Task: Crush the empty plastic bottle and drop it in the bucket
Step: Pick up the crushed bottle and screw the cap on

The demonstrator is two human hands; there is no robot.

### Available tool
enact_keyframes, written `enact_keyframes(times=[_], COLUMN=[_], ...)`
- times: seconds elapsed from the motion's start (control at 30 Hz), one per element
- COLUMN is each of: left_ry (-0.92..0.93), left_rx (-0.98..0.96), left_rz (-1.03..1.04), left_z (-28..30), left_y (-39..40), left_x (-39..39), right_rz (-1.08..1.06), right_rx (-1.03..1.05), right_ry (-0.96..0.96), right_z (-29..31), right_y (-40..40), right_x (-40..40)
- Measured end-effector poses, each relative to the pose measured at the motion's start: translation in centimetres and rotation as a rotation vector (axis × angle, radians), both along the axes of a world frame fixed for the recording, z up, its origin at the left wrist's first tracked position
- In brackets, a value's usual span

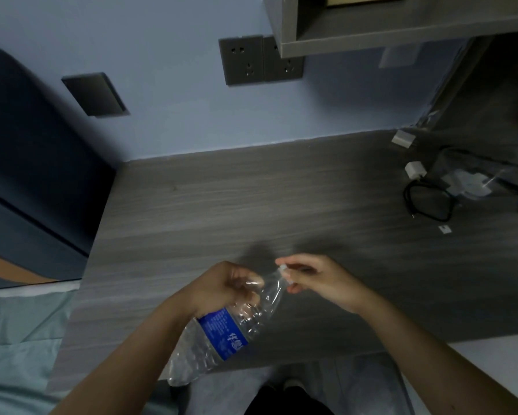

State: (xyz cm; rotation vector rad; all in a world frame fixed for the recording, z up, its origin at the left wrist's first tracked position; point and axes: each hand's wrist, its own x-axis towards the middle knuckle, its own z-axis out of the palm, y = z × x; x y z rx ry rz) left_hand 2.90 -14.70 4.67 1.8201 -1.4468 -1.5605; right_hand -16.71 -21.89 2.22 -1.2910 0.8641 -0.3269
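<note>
A clear, empty plastic bottle (221,333) with a blue label is held tilted above the front edge of the grey desk (251,205), its neck pointing up and right. My left hand (224,287) grips its upper body. My right hand (314,280) pinches the white cap (282,268) at the neck. The bottle's ribbed sides look wrinkled. No bucket is in view.
A black cable loop (428,202), white chargers (415,170) and plastic wrapping lie at the desk's right. Wall sockets (260,59) and a grey shelf (386,22) are above. A bed with pale green sheets (21,339) is at the left.
</note>
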Motion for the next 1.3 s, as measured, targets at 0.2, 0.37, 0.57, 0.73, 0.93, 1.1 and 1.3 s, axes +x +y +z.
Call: enact_keyframes(times=[0.2, 0.37, 0.57, 0.73, 0.93, 1.1, 1.3], left_ry=[-0.001, -0.128, -0.118, -0.058, -0.171, -0.252, -0.199], left_rx=[-0.018, -0.103, -0.099, -0.031, -0.139, -0.178, -0.102], left_rz=[0.006, -0.009, -0.018, 0.025, 0.005, -0.019, 0.037], left_z=[-0.3, -0.5, -0.5, -0.3, -1.0, -1.0, -0.6], left_y=[0.1, 0.0, 0.3, -0.2, 0.0, 0.2, 0.2], left_x=[-0.5, -0.9, -0.7, -0.4, -0.7, -1.0, -1.0], right_rz=[0.010, -0.010, -0.054, -0.042, -0.048, -0.096, -0.173], right_rx=[-0.089, -0.127, -0.042, 0.032, -0.107, -0.071, 0.005], right_ry=[0.030, 0.140, 0.154, 0.023, 0.120, 0.103, 0.008], right_z=[0.1, -0.2, 0.2, 0.2, -0.3, -0.5, -0.4], right_y=[0.0, 0.3, 0.2, 0.2, 0.3, 0.4, 0.8], right_x=[-0.2, 0.2, 0.5, 0.4, 0.6, 0.7, 0.6])
